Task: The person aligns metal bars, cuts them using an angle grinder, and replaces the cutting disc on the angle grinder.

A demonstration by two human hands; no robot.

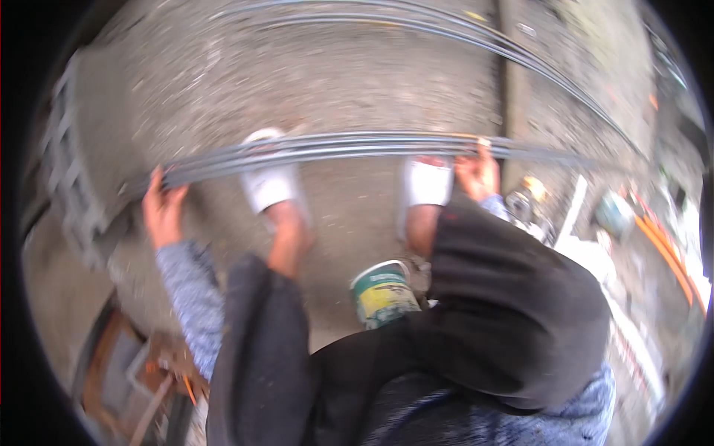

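Observation:
A bundle of long thin grey rods [335, 146] lies crosswise in front of my feet, over the toes of my white slippers. Near its left end, my left hand [164, 208] has thumb and fingers around the rods. My right hand [478, 172] grips the same bundle further right, beside my right foot, with a fingertip showing above the rods. The rods run on past my right hand and blur there. Motion blur hides the exact number of rods.
More long rods [446, 31] curve across the ground ahead. Hollow blocks [68, 149] stand at the left. A green and yellow bucket [383, 293] sits between my legs. Orange pipes [666, 249] and clutter lie at the right, with wooden pieces [152, 401] at the lower left.

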